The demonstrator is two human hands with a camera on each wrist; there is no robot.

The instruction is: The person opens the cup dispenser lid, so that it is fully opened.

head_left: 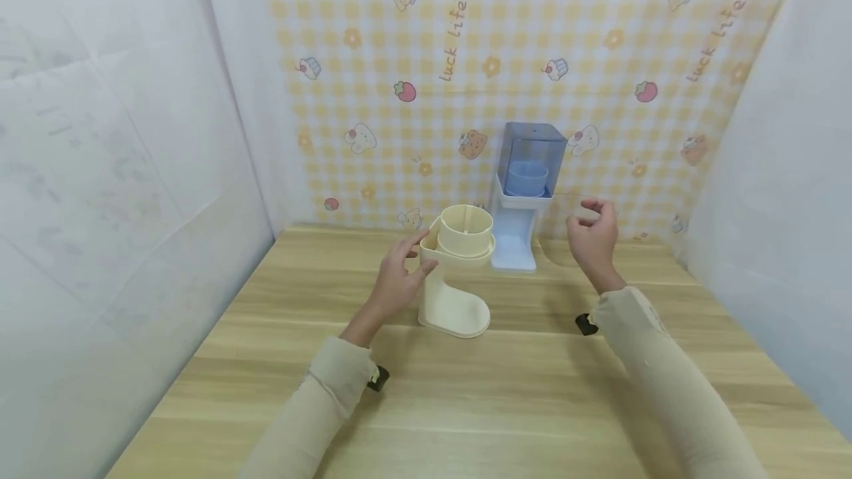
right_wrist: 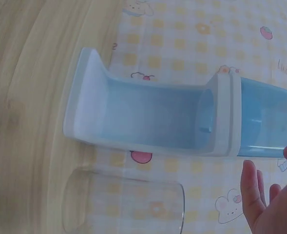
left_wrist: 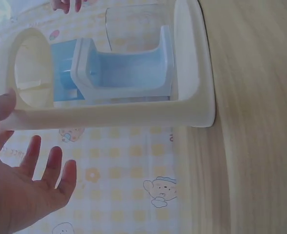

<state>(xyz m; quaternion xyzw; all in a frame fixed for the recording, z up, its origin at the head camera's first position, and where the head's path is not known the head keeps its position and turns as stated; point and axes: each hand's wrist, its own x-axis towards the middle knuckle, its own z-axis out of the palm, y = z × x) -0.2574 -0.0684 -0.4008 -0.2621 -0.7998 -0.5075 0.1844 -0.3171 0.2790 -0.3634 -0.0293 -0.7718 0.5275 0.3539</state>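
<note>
the work surface is a wood-grain tabletop (head_left: 479, 405), its grain running side to side. a yellow-and-white checked cloth (head_left: 373, 113) closes the rear, printed with strawberries, cupcakes, flowers and cartoon animals; white sheets (head_left: 120, 168) close both sides. legible text: orange-brown lettering (head_left: 453, 41) reading "luck life", shown twice on the cloth, both instances steeply tilted. the cream stand (head_left: 433, 305) is upright on the tabletop, mid-area, with a cream cup (head_left: 466, 241) seated at its top. behind it and to the right, close to the cloth, is a pale blue stand (head_left: 514, 242), fitted with a translucent blue cover (head_left: 532, 143) around a blue cup (head_left: 527, 179). a clear container (right_wrist: 128, 204) is positioned just beside this unit. left hand (head_left: 397, 283): at the upper edge of the cream stand, fingers spread, pinching nothing. right hand (head_left: 594, 236): raised near the blue cover, fingers loosely bent, thumb apart from them, holding nothing.
</note>
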